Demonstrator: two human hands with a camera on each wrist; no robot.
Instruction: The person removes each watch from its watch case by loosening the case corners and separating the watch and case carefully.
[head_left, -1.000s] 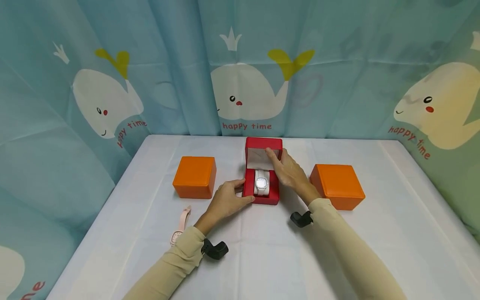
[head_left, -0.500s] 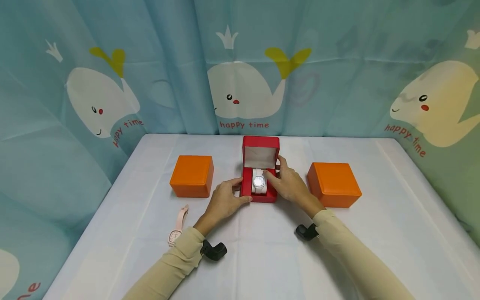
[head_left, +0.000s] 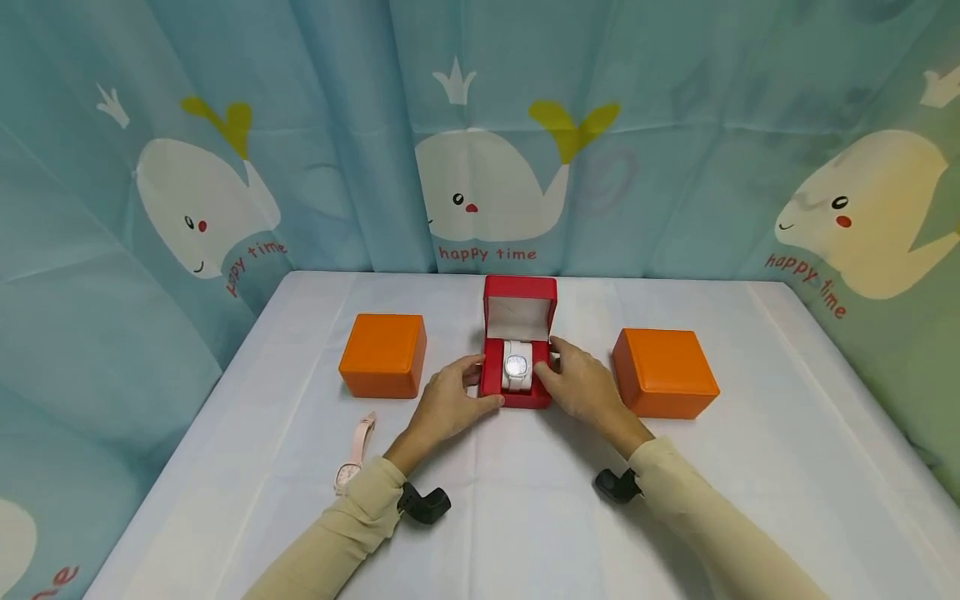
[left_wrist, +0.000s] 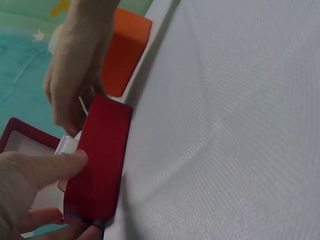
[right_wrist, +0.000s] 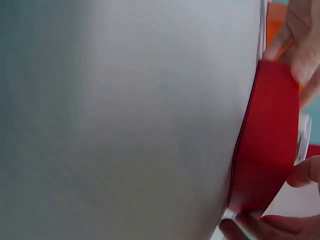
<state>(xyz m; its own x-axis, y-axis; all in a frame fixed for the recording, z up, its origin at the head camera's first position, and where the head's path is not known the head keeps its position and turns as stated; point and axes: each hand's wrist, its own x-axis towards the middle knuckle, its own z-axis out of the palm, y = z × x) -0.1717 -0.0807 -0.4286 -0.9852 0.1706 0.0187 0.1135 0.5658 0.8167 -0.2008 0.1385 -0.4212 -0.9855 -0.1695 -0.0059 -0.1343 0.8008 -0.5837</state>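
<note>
A red watch box [head_left: 492, 371] stands on the table with its lid [head_left: 520, 287] raised, showing a pale lining. Inside, a white wristwatch [head_left: 516, 367] sits round a light cushion, its face up. My left hand [head_left: 448, 402] grips the box's near left corner; in the left wrist view its thumb [left_wrist: 70, 165] lies against the red front wall [left_wrist: 102, 155]. At the right side, my right hand [head_left: 585, 385] holds the box, thumb at the rim beside the watch and fingers along the outer wall. In the right wrist view, that thumb [right_wrist: 304, 172] shows near the top edge.
An orange box [head_left: 381, 350], closed, stands left of the red one. Another closed orange box [head_left: 663, 367] is at the right, close to my right wrist. A pink wristwatch [head_left: 358, 446] lies on the white tablecloth [head_left: 517, 517] by my left forearm. A whale-print curtain [head_left: 337, 167] hangs behind.
My right hand has come down from the raised lid to the right side of the red box's base. My left hand keeps its grip; the lid stays up.
</note>
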